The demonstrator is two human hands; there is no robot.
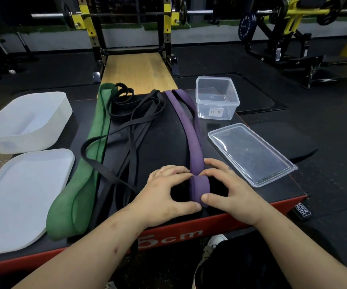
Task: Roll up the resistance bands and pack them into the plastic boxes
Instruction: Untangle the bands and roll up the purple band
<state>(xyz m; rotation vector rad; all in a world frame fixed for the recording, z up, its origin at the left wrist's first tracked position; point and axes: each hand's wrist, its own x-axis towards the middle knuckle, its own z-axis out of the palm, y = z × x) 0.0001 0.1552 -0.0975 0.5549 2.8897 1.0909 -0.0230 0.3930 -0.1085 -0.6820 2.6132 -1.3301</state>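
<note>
Left hand point(168, 190): is clamping onto the coiled end of the purple band point(191, 130), with the thumb pressing its near side and the fingers curling over the far side.
Right hand point(229, 192): is pinching the same coil from the opposite side, thumb nearly meeting the left thumb.
Purple band: is sitting between both hands as one small, thick coil; the rest is running flat and doubled away from the hands.
Progress: rolling appears to be only just getting going, with most of this band lying unrolled and nothing lying in either box.
Left to do: finishing this roll, rolling the others and packing them all.
Black bands point(139, 113): are lying tangled beyond and beside the left hand, thin, smooth and looping.
Green band point(97, 130): is stretching further out past the left hand, wide, matte and dusty-looking.
Clear box point(201, 111): is standing beyond the right hand, rigid and see-through, with its clear lid point(251, 153) lying closer, just beside that hand.
Frosted box point(60, 113): is waiting well out past the left hand, milky and round-cornered, with its frosted lid point(18, 201) lying nearer.
Tabletop point(164, 142): is carrying everything, black and padded-looking with a red edge.
</note>
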